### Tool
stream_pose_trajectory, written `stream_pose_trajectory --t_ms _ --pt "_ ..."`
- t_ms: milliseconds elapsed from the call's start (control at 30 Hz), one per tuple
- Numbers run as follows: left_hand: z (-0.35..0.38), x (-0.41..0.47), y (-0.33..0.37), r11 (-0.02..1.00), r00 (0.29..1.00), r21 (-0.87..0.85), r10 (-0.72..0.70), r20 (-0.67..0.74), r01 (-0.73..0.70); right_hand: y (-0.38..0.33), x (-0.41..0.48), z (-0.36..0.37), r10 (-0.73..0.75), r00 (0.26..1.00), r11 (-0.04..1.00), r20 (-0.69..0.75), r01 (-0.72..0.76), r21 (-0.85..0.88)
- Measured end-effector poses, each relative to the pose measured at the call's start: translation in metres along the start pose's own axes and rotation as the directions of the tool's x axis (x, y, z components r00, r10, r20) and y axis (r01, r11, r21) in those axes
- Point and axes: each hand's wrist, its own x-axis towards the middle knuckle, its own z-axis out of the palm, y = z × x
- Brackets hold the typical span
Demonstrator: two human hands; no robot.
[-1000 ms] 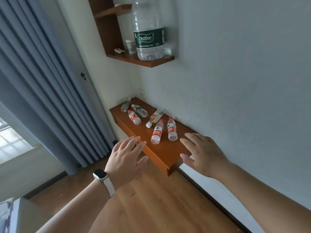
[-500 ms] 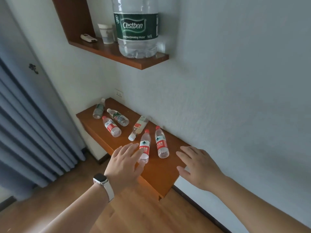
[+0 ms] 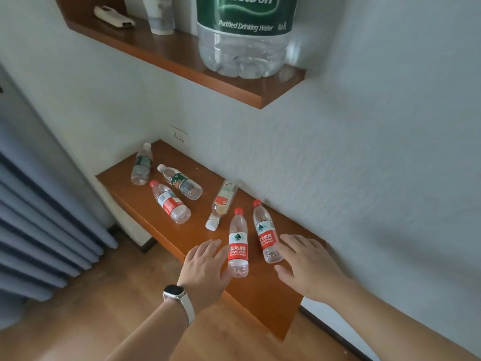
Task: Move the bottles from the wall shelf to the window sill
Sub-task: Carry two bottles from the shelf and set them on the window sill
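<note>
Bottles: we count six small plastic bottles lying on their sides on the lower wall shelf (image 3: 263,290), none of them lifted.
Nearest pair: two red-labelled bottles lie side by side at the near end, caps pointing away from us; the left one (image 3: 238,246) is just beside the right one (image 3: 266,234).
Middle bottle: a pale-labelled bottle (image 3: 221,203) with a white cap lies close to the wall, its cap towards us.
Far group: a third red-labelled bottle (image 3: 170,202), a green-labelled bottle (image 3: 180,181) and a dark-labelled bottle (image 3: 141,164) lie near the corner.
Left hand: our left hand (image 3: 205,267) is spread open, palm down, fingers against the left side of the nearest bottle, and closed on nothing.
Right hand: our right hand (image 3: 308,264) is likewise open and flat, its fingertips at the base of the right red bottle, with no hold on it.
Wrist: a smartwatch (image 3: 175,293) with a pale strap sits on the left wrist.
Upper shelf: a second wooden shelf (image 3: 260,96) carries a very large green-labelled water jug (image 3: 246,35), a paper cup (image 3: 159,15) and a small white object (image 3: 113,16) we cannot identify.
Surroundings: a wall socket (image 3: 178,135) sits above the far end of the lower shelf, grey-blue curtains (image 3: 36,230) hang at the left, and a wooden floor (image 3: 78,321) lies below.
</note>
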Motion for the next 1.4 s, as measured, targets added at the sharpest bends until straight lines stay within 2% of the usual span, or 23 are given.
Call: stream_pose_trajectory --t_ms 267,467,533,667,800,933,1167,1400 --pt "0.029 0.048 0.005 0.991 0.993 -0.086 -0.099 0.068 0.105 0.032 0.054 0.032 0.031 0.998 0.993 0.061 -0.038 0.113" --pt "0.032 0.073 0.027 0.897 0.940 -0.289 -0.295 0.173 0.335 0.067 0.090 0.062 0.101 0.986 0.934 0.132 -0.140 0.328" --pt "0.037 0.082 0.033 0.835 0.907 -0.355 -0.367 0.209 0.420 0.077 0.101 0.076 0.142 0.976 0.891 0.164 -0.199 0.408" --pt "0.048 0.104 0.043 0.635 0.815 -0.514 -0.497 0.298 0.576 0.094 0.125 0.105 0.204 0.943 0.761 0.262 -0.322 0.564" --pt "0.059 0.120 0.047 0.567 0.761 -0.518 -0.556 0.333 0.641 0.099 0.147 0.121 0.235 0.886 0.577 0.400 -0.458 0.676" --pt "0.064 0.132 0.047 0.503 0.718 -0.525 -0.584 0.379 0.686 0.098 0.162 0.128 0.237 0.844 0.460 0.481 -0.534 0.710" --pt "0.071 0.140 0.048 0.391 0.632 -0.502 -0.562 0.534 0.772 0.093 0.177 0.142 0.269 0.785 0.363 0.559 -0.620 0.696" --pt "0.073 0.139 0.049 0.312 0.600 -0.526 -0.565 0.567 0.791 0.093 0.184 0.144 0.258 0.752 0.314 0.607 -0.659 0.683"
